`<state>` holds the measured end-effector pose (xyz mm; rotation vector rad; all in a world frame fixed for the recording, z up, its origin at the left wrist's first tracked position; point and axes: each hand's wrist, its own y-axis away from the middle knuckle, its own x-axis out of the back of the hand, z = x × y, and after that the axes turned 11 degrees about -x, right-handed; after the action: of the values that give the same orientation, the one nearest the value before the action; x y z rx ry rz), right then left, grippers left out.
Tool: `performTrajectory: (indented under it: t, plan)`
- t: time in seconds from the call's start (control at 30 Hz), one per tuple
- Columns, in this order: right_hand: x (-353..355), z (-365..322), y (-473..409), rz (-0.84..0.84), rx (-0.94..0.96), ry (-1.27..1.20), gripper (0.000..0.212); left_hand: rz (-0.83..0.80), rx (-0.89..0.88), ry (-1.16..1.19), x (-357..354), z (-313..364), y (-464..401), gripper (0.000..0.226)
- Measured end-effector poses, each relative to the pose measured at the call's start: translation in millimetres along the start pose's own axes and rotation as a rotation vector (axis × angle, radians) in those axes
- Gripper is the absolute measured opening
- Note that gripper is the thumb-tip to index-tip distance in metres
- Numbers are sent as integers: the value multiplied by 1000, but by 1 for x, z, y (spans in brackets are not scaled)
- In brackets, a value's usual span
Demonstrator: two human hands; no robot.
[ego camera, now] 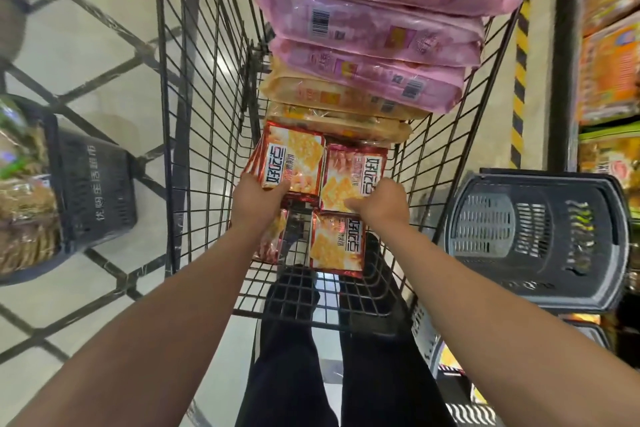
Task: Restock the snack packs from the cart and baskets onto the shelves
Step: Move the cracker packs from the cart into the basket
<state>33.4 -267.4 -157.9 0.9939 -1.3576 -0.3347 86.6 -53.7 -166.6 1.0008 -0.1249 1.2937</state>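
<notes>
A: Both arms are down inside the cart (194,87), and look at the left hand (254,199). Its grip is clenched on a red cracker pack (294,159), thumb over the near edge, with what looks like a few packs stacked under it.

B: Makes sense, a squared stack can go to the shelf in one trip. And the right hand (382,199)?

A: At three o'clock from the left, resting on the neighbouring red pack (353,177). Fingers are curled at its right edge, so I'd call it grasping that one, though the fingertips are hidden.

B: Another red pack (337,244) lies at six o'clock, flat on the wire floor.

A: Right, and at twelve o'clock pink packs (374,28) are piled over yellow packs (332,97). Flat and stacked, so nothing slides.

B: The shelves (609,73) wait at two o'clock. A dark basket (540,239) sits at three, and another basket (93,191) at nine still holds snacks.
</notes>
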Motion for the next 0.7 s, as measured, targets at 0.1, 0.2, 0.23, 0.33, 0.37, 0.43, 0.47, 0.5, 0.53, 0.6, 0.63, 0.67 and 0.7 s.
performTrajectory:
  t: [0.1,0.2,0.23,0.33,0.37,0.43,0.47,0.5,0.53,0.6,0.63,0.67,0.7]
  plan:
    - [-2,5,12,18,30,-40,55,43,28,90,6,5,10,45]
    - [-1,9,32,57,65,-74,54,88,50,194,17,8,23,50]
    - [0,12,39,47,94,-118,47,90,65,239,22,9,28,51]
    - [7,24,64,16,150,-201,42,90,91,336,41,12,45,53]
    - [11,28,74,18,153,-238,42,85,93,377,48,14,52,53]
    - [19,38,95,30,159,-338,43,57,108,457,62,17,67,55]
    - [23,42,107,37,167,-395,43,34,125,486,70,19,74,57]
    - [28,45,119,41,173,-445,43,12,145,512,77,20,80,59]
    - [32,50,131,44,173,-484,45,-3,152,549,84,20,86,59]
    - [40,59,154,55,176,-572,48,-32,152,590,97,23,98,59]
    - [43,64,164,70,179,-612,49,-45,141,602,103,26,105,59]
    - [46,70,175,86,180,-655,49,-48,129,617,109,28,111,58]
    - [48,76,185,114,177,-691,49,-49,113,631,114,30,118,56]
